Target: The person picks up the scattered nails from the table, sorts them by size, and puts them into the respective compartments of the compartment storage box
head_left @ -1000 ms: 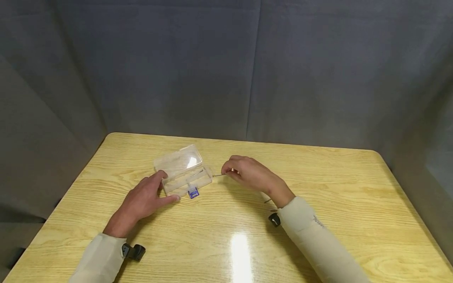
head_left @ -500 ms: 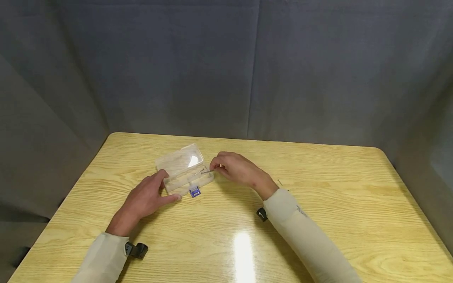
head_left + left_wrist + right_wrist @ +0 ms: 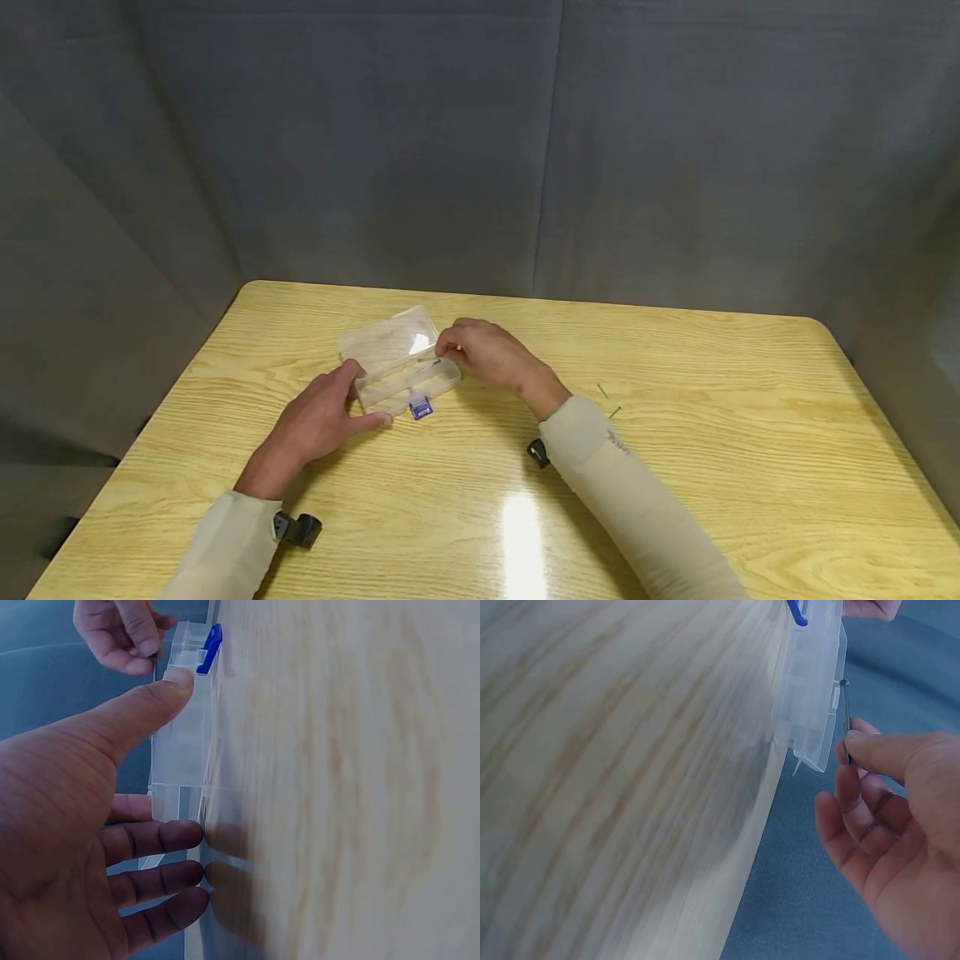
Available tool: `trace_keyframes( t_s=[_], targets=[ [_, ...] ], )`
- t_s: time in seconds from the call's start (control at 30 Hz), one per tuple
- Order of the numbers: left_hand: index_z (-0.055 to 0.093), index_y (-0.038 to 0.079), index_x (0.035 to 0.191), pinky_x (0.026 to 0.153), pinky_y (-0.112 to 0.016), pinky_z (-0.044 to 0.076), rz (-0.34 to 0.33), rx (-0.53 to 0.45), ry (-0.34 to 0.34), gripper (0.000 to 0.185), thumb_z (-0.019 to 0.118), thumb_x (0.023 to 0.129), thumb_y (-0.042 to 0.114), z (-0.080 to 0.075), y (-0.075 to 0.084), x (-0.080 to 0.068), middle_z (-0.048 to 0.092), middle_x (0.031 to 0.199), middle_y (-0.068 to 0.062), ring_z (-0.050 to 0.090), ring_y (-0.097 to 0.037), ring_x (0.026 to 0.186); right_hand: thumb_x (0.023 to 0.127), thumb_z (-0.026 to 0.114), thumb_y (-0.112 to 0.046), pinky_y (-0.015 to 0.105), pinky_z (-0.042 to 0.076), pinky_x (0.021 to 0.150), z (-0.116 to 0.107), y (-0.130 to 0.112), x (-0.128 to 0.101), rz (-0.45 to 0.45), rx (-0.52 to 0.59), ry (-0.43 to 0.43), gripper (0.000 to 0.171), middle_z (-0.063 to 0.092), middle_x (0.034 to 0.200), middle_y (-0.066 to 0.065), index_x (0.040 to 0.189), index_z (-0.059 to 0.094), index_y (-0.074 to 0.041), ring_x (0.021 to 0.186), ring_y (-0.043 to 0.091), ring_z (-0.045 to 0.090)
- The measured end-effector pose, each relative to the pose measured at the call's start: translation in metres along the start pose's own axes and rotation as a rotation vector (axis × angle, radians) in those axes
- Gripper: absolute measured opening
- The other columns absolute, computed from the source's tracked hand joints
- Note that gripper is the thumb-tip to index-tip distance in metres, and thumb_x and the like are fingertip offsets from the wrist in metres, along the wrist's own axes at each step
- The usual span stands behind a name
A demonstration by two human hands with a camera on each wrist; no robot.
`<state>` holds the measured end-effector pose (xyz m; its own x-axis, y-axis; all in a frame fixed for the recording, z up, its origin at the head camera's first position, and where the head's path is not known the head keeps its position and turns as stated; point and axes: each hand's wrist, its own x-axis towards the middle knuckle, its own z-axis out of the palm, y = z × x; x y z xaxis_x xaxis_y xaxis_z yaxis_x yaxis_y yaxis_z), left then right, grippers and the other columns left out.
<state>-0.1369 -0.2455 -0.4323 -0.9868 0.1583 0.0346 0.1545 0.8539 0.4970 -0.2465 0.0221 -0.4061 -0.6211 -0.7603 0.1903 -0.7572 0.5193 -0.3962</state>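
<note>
at the left, a light sleeve (image 3: 225, 546) is seen with a small black camera (image 3: 300, 532) strapped at its cuff, and above it the left hand (image 3: 318, 417) is set at the left end of a clear plastic box (image 3: 446, 387); that end is held between thumb and index finger, the thumb laid along the front wall and the other fingers spread apart. the box is placed on the wood-grained desk (image 3: 712, 467), its clear lid (image 3: 385, 340) swung open and laid back on the far side. a blue latch (image 3: 422, 407) is hung from the front edge, and a thin metal fastener (image 3: 426, 367) is seen inside. over the box's right end a second headed fastener (image 3: 847, 709) is pinched between thumb and fingertips of the right hand (image 3: 491, 354); whether the box is touched by it cannot be told. farther right, beyond a second black camera (image 3: 537, 452) and a matching sleeve (image 3: 637, 496), two loose fasteners (image 3: 615, 412) are left lying near each other on the desk.
</note>
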Motion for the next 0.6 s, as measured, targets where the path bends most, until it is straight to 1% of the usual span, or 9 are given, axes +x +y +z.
trace_keyframes(
  t_s=[0.23, 0.4, 0.6],
  targets=[
    [0.052, 0.009, 0.115, 0.061, -0.036, 0.038, -0.022, -0.008, 0.003, 0.058, 0.086, 0.084, 0.043, 0.003, -0.001, -0.001, 0.052, 0.084, -0.004, 0.047, -0.021, 0.073, 0.1, 0.068, -0.004, 0.03, 0.048, 0.081, 0.001, -0.003, 0.004, 0.028, -0.004, -0.031, 0.013, 0.067, 0.098, 0.0, 0.106, 0.076, -0.01, 0.087, 0.014, 0.059],
    [0.051, 0.009, 0.116, 0.062, -0.037, 0.038, -0.029, -0.005, 0.001, 0.06, 0.086, 0.084, 0.045, 0.002, -0.001, -0.001, 0.052, 0.086, -0.004, 0.047, -0.022, 0.075, 0.1, 0.068, -0.005, 0.031, 0.048, 0.081, 0.003, -0.004, 0.009, 0.016, 0.003, -0.027, 0.012, 0.067, 0.098, 0.0, 0.106, 0.076, -0.01, 0.087, 0.014, 0.058],
    [0.051, 0.009, 0.116, 0.062, -0.036, 0.038, -0.027, -0.022, 0.003, 0.059, 0.086, 0.084, 0.042, 0.004, -0.002, 0.002, 0.052, 0.086, -0.005, 0.047, -0.021, 0.073, 0.1, 0.068, -0.006, 0.031, 0.048, 0.082, 0.006, -0.003, 0.014, 0.019, 0.01, -0.032, 0.011, 0.067, 0.099, 0.0, 0.106, 0.076, -0.011, 0.088, 0.014, 0.058]
  ],
)
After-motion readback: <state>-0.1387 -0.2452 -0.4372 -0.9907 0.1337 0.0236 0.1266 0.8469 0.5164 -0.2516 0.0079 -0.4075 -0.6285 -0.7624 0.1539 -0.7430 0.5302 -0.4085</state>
